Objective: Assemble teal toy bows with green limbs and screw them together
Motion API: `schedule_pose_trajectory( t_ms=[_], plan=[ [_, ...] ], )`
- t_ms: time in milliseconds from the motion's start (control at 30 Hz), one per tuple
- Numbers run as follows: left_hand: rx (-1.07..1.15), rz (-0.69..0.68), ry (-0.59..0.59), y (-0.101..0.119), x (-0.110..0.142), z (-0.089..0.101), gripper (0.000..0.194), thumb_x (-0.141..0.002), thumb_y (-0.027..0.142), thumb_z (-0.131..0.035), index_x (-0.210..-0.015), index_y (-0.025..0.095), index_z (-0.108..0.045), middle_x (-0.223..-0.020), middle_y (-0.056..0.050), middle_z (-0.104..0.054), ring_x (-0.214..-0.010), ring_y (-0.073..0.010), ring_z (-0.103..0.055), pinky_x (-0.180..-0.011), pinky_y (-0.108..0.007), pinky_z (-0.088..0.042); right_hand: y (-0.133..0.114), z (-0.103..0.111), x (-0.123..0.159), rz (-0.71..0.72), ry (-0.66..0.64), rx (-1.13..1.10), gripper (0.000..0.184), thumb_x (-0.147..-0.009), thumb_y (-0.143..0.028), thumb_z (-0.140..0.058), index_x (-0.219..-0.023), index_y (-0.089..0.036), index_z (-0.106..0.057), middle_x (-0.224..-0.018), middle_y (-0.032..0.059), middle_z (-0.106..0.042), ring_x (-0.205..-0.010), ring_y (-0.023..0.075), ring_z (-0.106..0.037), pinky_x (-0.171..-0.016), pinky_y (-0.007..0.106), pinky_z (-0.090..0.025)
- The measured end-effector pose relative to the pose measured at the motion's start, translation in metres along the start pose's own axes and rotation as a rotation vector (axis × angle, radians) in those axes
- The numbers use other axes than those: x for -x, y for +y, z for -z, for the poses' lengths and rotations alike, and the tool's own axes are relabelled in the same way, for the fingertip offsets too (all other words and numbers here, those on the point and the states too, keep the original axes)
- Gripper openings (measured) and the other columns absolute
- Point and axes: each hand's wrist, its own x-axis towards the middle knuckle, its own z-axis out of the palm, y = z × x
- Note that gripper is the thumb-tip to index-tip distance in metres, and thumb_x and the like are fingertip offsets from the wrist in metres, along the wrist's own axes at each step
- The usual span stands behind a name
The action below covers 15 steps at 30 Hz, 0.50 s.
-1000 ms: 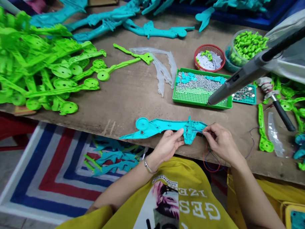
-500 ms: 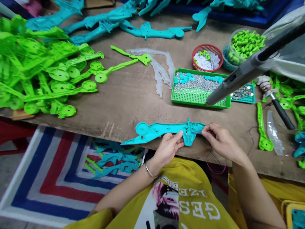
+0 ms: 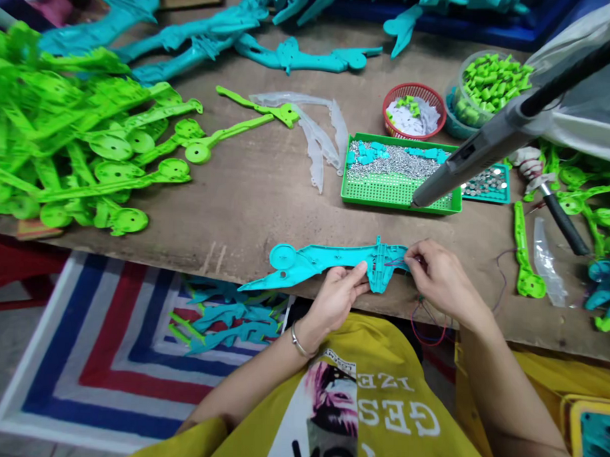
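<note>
A long teal plastic toy shell half (image 3: 318,257) lies hollow side up along the table's front edge. My left hand (image 3: 332,299) grips it near its crosspiece, thumb on top and fingers underneath. At its right end my right hand (image 3: 440,280) is closed, thumb and forefinger pinched on thin red and blue wires (image 3: 396,263) that run along the hollow. The fingertips hide where these wires end. More wire hangs in a loop below the right hand, over the table edge.
A green tray (image 3: 366,190) of screws stands ahead, under a hanging grey electric screwdriver (image 3: 457,160). Lime green parts (image 3: 88,147) are heaped at left. Clear plastic strips (image 3: 315,145) lie mid-table. A soldering iron (image 3: 560,214) and a lime green piece (image 3: 524,256) are at right.
My right hand has shifted slightly, its fingers still pinched at the shell's right end. The left hand keeps its grip on the shell, and the hanging wire loop has moved a little.
</note>
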Motion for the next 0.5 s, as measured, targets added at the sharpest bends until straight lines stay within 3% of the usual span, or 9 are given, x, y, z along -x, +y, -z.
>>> schedule_pose_trajectory(
  t_ms=[400, 500],
  plan=[
    [0.013, -0.039, 0.040, -0.0018, -0.0001, -0.0013, 0.038, -0.063, 0.045, -0.090, -0.068, 0.012, -0.072, -0.083, -0.010, -0.077, -0.088, -0.0239, -0.073, -0.087, -0.037, -0.057, 0.0057, -0.0006, 0.0039, 0.033, 0.035, -0.027, 0.013, -0.092, -0.021, -0.050, -0.083, -0.020, -0.059, -0.081, 0.0057, -0.063, -0.074, 0.0192, -0.058, -0.071, 0.031, -0.042],
    [-0.003, 0.005, 0.018, -0.0016, -0.0001, -0.0003, 0.039, -0.065, 0.046, -0.089, -0.074, 0.011, -0.074, -0.082, -0.011, -0.077, -0.089, -0.0253, -0.073, -0.087, -0.039, -0.057, 0.0051, -0.0008, 0.0048, 0.037, 0.026, -0.039, 0.013, -0.092, -0.021, -0.050, -0.083, -0.020, -0.060, -0.081, 0.0056, -0.063, -0.075, 0.0194, -0.059, -0.072, 0.032, -0.042]
  ],
)
